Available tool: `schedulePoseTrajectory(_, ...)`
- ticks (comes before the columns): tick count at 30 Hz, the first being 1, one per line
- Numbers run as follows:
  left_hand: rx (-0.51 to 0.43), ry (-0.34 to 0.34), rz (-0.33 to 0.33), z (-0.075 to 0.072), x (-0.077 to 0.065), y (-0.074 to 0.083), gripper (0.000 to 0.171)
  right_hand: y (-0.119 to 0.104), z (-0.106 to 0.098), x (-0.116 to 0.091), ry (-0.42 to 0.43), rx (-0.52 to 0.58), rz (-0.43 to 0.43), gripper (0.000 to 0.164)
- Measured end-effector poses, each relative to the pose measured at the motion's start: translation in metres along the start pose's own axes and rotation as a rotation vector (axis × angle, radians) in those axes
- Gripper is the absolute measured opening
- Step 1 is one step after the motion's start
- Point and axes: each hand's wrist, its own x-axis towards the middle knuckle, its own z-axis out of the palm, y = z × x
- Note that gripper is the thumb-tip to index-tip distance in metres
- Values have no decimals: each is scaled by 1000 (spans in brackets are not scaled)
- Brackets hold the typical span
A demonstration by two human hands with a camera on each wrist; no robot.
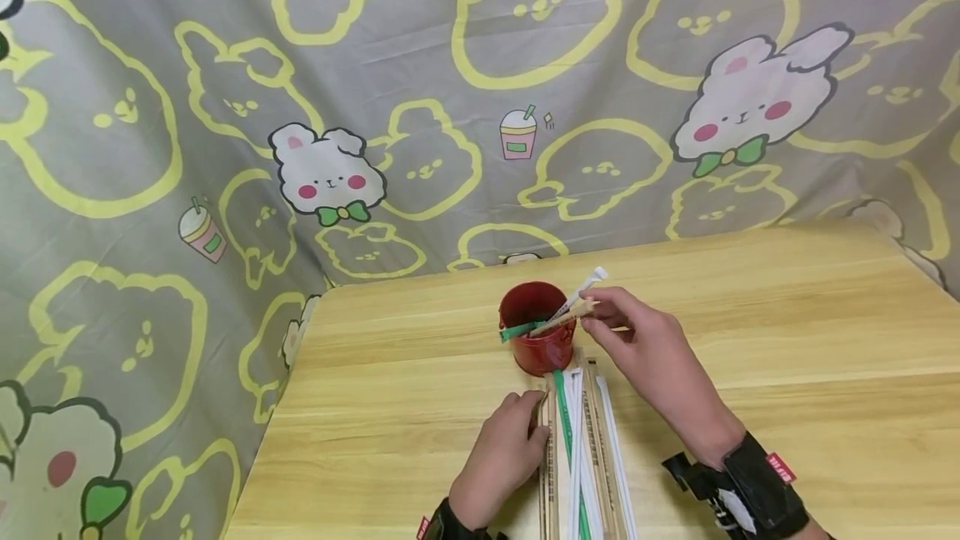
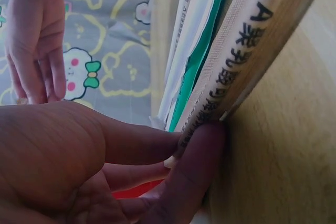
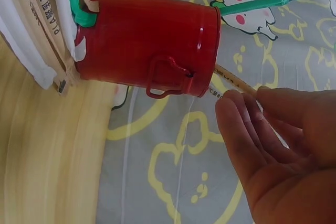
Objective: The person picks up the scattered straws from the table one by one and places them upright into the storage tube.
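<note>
A small red bucket [image 1: 542,357] stands upright, holding a green-wrapped straw [image 1: 519,330], a white-wrapped straw [image 1: 583,288] and a brown paper-wrapped straw [image 1: 558,319]. My right hand [image 1: 656,352] pinches the upper end of that brown straw at the bucket's right rim. In the right wrist view the lower ends of both the brown and white straws are hidden inside the bucket [image 3: 149,40]. Before the bucket lies a bundle of long wrapped straws, brown, white and green. My left hand [image 1: 501,447] pinches the printed brown straw [image 2: 247,51] at the bundle's left edge, thumb and forefinger near its far end.
The wooden table [image 1: 390,407] extends to both sides of the bundle. A grey patterned cloth [image 1: 420,65] hangs behind the table's far edge and along its left side. The bundle's far ends [image 3: 52,72] lie right at the bucket's base.
</note>
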Motion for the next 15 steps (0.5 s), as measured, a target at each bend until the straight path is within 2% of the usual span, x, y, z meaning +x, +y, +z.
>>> schedulePoseTrajectory(3,6,8,4,-2,0,0,41,0,-1,0,-34,20,43,39)
schedulePoseTrajectory(10,-43,-2,-5,-7,1,2,32,3,-6,-1,-86,41,154,29)
schedulePoseTrajectory(15,-102,-8,-12,-14,2,-1,34,4,-7,0,-95,27,158,21)
